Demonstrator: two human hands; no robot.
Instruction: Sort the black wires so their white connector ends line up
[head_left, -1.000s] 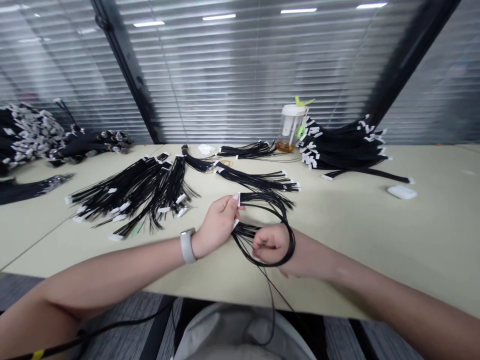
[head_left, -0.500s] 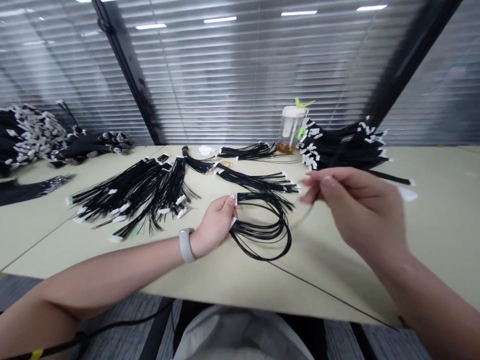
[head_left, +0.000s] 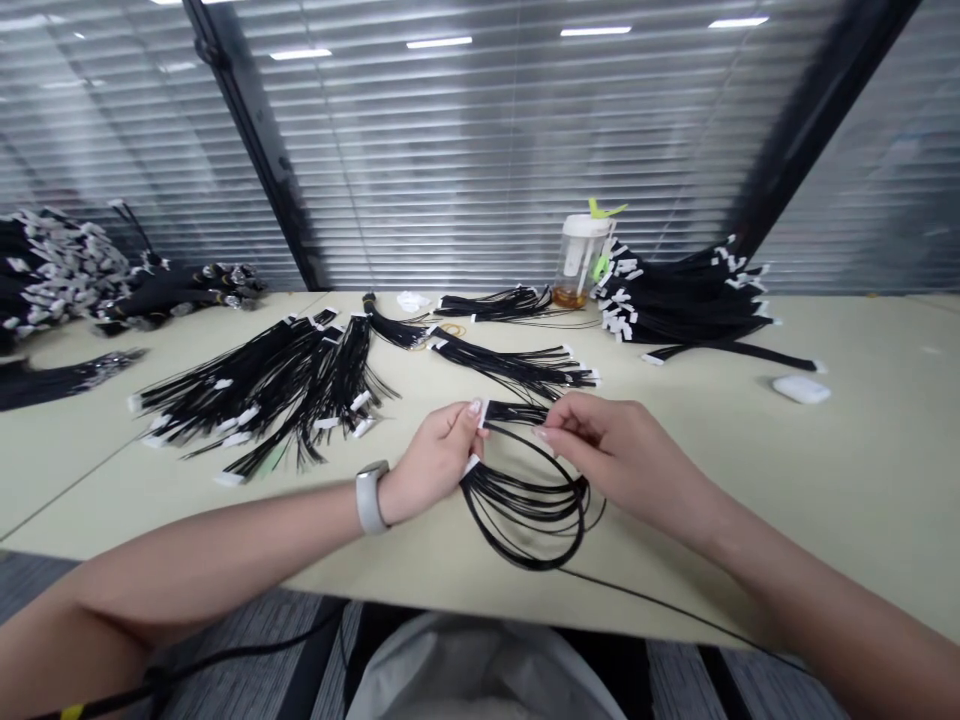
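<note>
My left hand [head_left: 431, 460] is closed on the white-tagged ends of a looped bundle of thin black cables [head_left: 529, 505] near the front of the pale table [head_left: 750, 470]. A grey band sits on that wrist. My right hand [head_left: 611, 455] pinches a strand at the top of the same loop, fingers close to the left hand's fingertips. One loose black cable [head_left: 675, 605] trails from the loop to the right along the table's front edge.
Fanned heaps of black cables with white tags [head_left: 277, 385] lie to the left, more cables [head_left: 517, 365] behind my hands and a stack [head_left: 686, 300] at the back right. A clear bottle [head_left: 581, 255] stands by the blinds. A small white case [head_left: 801, 388] lies right.
My right hand left the loop, rose to the right drawing out a single strand, then came back down to the top of the loop. The left hand stayed put.
</note>
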